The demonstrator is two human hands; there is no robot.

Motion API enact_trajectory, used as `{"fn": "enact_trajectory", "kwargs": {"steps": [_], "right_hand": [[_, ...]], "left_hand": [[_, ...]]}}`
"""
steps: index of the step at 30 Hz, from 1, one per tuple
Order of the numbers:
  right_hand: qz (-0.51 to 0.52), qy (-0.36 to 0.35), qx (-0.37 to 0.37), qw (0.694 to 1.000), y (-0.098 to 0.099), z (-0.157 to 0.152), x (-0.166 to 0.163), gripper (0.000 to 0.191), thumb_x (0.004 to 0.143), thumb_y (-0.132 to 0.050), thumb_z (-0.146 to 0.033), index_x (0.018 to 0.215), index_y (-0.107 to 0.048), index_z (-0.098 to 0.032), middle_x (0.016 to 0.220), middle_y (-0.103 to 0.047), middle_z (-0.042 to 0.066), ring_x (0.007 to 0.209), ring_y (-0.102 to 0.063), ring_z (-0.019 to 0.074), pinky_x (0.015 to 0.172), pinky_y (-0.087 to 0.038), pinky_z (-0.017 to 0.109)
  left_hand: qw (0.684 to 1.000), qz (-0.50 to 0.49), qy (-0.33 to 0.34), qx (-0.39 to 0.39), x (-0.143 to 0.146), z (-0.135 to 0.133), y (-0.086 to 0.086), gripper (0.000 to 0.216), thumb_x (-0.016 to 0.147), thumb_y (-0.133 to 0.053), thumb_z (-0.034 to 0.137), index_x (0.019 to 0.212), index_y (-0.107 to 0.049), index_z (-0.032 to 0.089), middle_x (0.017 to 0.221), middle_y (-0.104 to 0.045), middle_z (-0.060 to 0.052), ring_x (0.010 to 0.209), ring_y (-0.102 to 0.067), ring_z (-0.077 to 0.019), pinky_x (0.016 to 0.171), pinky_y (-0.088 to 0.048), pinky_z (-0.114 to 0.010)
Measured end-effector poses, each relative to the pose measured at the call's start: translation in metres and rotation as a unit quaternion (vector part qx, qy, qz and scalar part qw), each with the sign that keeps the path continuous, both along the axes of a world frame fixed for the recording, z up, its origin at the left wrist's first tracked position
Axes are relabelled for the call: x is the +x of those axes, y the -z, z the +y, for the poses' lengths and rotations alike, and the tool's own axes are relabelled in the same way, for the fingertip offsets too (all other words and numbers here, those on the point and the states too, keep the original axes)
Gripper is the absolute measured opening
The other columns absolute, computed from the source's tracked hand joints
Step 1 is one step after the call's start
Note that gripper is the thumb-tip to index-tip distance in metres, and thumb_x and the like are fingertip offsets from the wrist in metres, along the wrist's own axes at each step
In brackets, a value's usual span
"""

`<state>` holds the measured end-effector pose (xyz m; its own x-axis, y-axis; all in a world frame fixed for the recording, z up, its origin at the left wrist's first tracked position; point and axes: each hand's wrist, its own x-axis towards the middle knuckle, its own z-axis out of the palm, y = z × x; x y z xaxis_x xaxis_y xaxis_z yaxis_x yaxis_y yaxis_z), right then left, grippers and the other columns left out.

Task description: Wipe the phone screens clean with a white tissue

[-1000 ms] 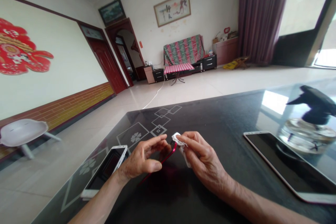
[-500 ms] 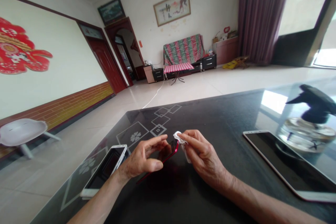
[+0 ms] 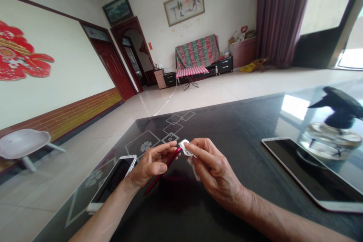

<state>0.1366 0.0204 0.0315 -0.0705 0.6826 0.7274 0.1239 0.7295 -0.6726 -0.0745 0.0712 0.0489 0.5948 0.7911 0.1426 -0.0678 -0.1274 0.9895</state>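
Observation:
Edge-on in my left hand [image 3: 154, 160] is a thin red-edged phone [image 3: 161, 175], tilted above the black table. My left thumb lies along its near side, and the fingers curl behind it. My right hand [image 3: 211, 164] pinches a crumpled white tissue [image 3: 185, 146] between thumb and fingertips. The tissue is at the phone's upper end, touching it or very close. A part of the tissue hangs below my right fingers. The phone's far face is hidden from me.
A white phone [image 3: 115, 181] lies left of my left forearm. To the right are a larger phone [image 3: 309, 170] and a clear spray bottle [image 3: 330, 140] with a black head. The black table's [image 3: 227, 121] far edge borders the tiled floor. A white stool [image 3: 24, 143] stands at left.
The phone has turned more edge-on, its upper end shifting left. My right hand and the tissue have moved slightly left with it. The view has shifted a little.

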Motion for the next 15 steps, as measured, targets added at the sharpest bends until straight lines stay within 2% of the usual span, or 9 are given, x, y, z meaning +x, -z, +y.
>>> {"fn": "enact_trajectory", "kwargs": {"steps": [4,9,15], "right_hand": [[-0.012,0.018,-0.017,1.0,0.004,0.008,0.006,0.033,0.092,-0.047,-0.019,0.118,-0.063,-0.028,0.1,-0.052,0.006,0.077,-0.055,0.0123,0.055,-0.05,0.02],[-0.016,0.032,-0.04,0.999,0.013,0.017,0.012,0.029,0.092,-0.047,-0.021,0.114,-0.065,-0.027,0.095,-0.051,0.005,0.062,-0.051,0.0084,0.049,-0.046,0.019],[-0.022,0.046,-0.015,0.999,0.018,0.015,0.01,0.029,0.092,-0.046,-0.018,0.113,-0.064,-0.026,0.095,-0.052,0.005,0.075,-0.055,0.012,0.059,-0.049,0.022]], "left_hand": [[1.0,0.004,-0.002,-0.004,-0.001,0.0,-0.001,0.07,0.062,-0.076,0.035,0.127,-0.057,0.017,0.12,-0.065,-0.011,0.116,-0.056,-0.0341,0.108,-0.032,-0.052],[0.997,0.064,-0.006,0.031,-0.003,-0.002,0.0,0.073,0.06,-0.075,0.022,0.129,-0.055,0.02,0.122,-0.064,-0.009,0.118,-0.055,-0.0333,0.109,-0.032,-0.051],[0.986,0.127,-0.067,0.089,0.0,-0.003,0.006,0.081,0.058,-0.073,0.012,0.135,-0.049,0.017,0.125,-0.061,-0.009,0.124,-0.049,-0.0318,0.113,-0.026,-0.048]]}}
